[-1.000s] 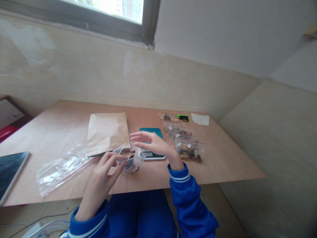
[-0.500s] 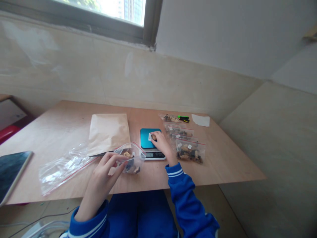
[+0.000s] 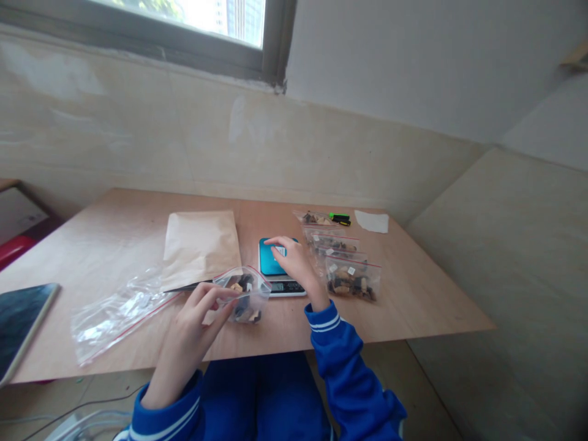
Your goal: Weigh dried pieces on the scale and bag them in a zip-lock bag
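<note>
My left hand (image 3: pixel 197 324) pinches the rim of a clear zip bag (image 3: pixel 252 300) with a red seal line. The bag's mouth is open, and tan and dark chunks show inside. To its right is a kitchen scale (image 3: pixel 267 264) with a teal top; its display (image 3: pixel 278 286) is lit but too small to read. Over the scale's plate hovers my right hand (image 3: pixel 294 260), its thumb and fingers apart, with no object visible in it. A small white label (image 3: pixel 280 251) shows by its thumb.
Right of the scale lie several filled zip bags (image 3: pixel 353 283), a green-and-black tool (image 3: pixel 340 217) and white paper (image 3: pixel 372 222). A kraft envelope (image 3: pixel 199 245), an unfilled-looking clear bag (image 3: pixel 122 315), a dark pointed object (image 3: pixel 190 286) and a tablet (image 3: pixel 25 324) are on the left.
The brown chunk that my right hand held over the scale is no longer visible, and its fingers have spread. More dark material shows in the bag's mouth. My left hand keeps its pinch.
</note>
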`<action>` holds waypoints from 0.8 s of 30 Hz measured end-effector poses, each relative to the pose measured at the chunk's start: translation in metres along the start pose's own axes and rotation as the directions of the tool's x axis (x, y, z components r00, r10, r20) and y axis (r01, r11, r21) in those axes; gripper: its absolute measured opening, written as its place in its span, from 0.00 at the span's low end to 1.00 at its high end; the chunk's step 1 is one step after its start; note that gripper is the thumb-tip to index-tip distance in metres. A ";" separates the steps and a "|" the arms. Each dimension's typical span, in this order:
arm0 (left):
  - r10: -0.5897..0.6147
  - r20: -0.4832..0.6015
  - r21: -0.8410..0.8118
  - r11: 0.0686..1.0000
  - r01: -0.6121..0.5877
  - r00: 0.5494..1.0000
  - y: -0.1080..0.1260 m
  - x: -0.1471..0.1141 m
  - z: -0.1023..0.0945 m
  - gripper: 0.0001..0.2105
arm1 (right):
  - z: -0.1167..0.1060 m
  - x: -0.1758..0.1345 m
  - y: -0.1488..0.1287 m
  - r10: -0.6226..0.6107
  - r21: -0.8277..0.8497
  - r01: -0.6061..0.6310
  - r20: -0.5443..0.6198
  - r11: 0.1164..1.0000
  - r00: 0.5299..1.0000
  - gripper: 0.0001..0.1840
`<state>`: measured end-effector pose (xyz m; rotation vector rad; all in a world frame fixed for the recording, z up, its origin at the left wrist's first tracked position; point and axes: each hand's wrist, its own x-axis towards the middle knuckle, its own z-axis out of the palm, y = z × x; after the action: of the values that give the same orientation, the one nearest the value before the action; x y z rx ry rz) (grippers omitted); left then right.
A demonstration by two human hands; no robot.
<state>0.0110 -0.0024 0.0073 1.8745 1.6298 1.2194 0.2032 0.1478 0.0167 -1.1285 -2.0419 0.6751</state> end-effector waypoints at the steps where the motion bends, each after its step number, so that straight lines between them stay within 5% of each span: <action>1: -0.005 0.003 0.002 1.000 0.005 1.000 0.000 0.000 -0.001 0.09 | 0.000 -0.001 -0.001 -0.010 0.002 0.010 0.020 1.000 1.000 0.14; 7: 0.064 -0.123 0.122 0.991 -0.049 0.990 -0.006 -0.003 -0.019 0.08 | 0.015 -0.021 0.002 -0.066 -0.013 0.070 0.188 0.997 0.980 0.14; 17: 0.068 -0.194 0.177 0.984 -0.033 0.979 -0.004 -0.005 -0.027 0.09 | 0.066 -0.036 -0.003 -0.024 -0.459 0.174 0.314 0.871 0.949 0.18; 24: 0.099 -0.174 0.164 0.984 -0.070 0.980 -0.004 -0.004 -0.026 0.08 | 0.055 -0.036 -0.003 -0.038 -0.451 0.178 0.302 0.875 0.953 0.06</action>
<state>-0.0116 -0.0113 0.0177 1.9965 1.8052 1.3678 0.1732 0.1090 -0.0270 -1.2218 -2.5935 0.2901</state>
